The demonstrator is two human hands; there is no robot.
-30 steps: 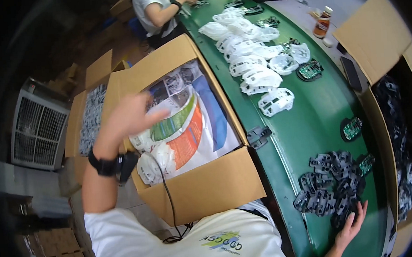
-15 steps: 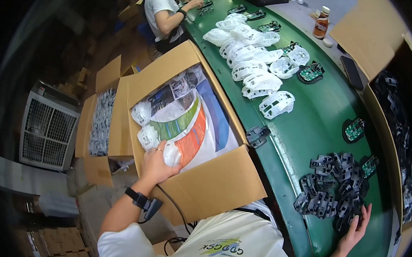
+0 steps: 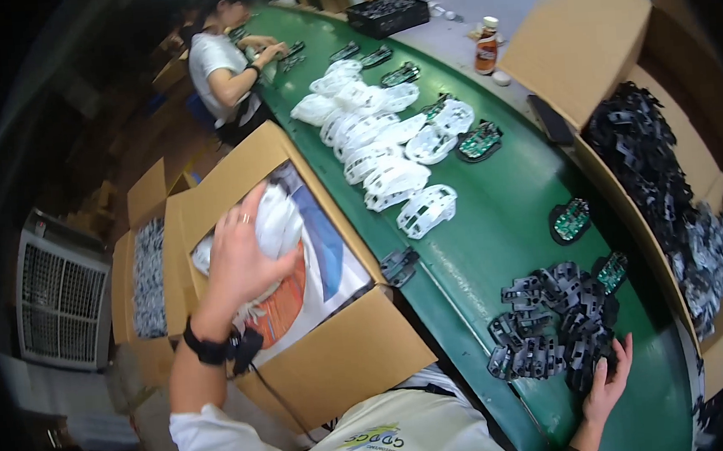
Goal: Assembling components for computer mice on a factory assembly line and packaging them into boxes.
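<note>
My left hand [image 3: 242, 255] is closed around white plastic shells [image 3: 278, 221], lifted over the open cardboard box [image 3: 336, 340]; the hand hides how many it grips. Beneath it, a printed colour sheet [image 3: 330, 261] lies in the box. My right hand [image 3: 609, 382] rests at the near edge of a heap of black plastic parts [image 3: 552, 317], fingers apart, thumb against or very close to one part. More white shells [image 3: 373, 158] lie in an overlapping row along the green belt [image 3: 487, 225]. A single dark part [image 3: 399, 266] sits at the belt edge beside the box.
Green circuit boards in black bases [image 3: 481, 142] line the belt's right side. A carton of black and grey parts [image 3: 637, 147] stands at right, near a phone [image 3: 549, 119] and a brown bottle [image 3: 486, 46]. A co-worker [image 3: 225, 76] handles parts farther up the belt.
My left hand has risen from the box's near left with white shells in its grip. My right hand stays by the black heap. The whole view has shifted.
</note>
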